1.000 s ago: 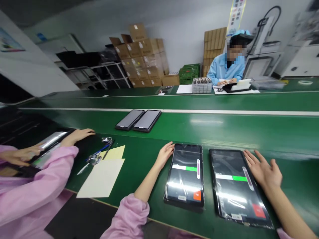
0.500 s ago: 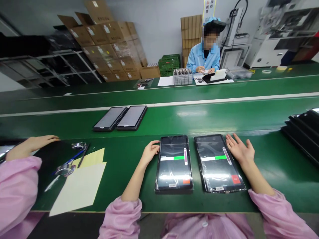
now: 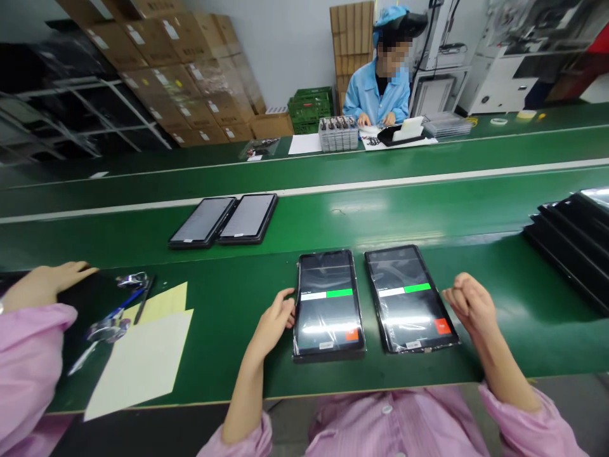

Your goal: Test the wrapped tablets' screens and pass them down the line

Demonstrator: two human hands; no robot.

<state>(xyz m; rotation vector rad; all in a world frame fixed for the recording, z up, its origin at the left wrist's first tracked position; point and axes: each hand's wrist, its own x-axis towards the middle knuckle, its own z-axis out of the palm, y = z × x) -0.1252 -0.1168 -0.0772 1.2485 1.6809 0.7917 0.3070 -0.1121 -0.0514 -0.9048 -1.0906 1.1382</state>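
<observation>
Two tablets with lit screens lie face up side by side in front of me, both under clear film. Each screen shows a white and green bar and a red square. My left hand (image 3: 273, 322) rests at the left edge of the left tablet (image 3: 326, 317), fingers loosely bent and apart, not gripping it. Just off the right edge of the right tablet (image 3: 404, 308), my right hand (image 3: 472, 303) is curled into a loose fist with nothing seen in it.
Two more tablets (image 3: 248, 219) lie beyond on the green bench (image 3: 380, 216). A stack of dark tablets (image 3: 573, 244) stands right. Left are papers (image 3: 143, 355), pens and a neighbour's hand (image 3: 47, 282). Across sits a co-worker (image 3: 378, 95) in blue, behind a parts tray (image 3: 337, 134).
My right hand has closed from an open palm and drawn back slightly from the right tablet. My left hand has slid a little down the left tablet's edge. The slider overlays have vanished from both screens.
</observation>
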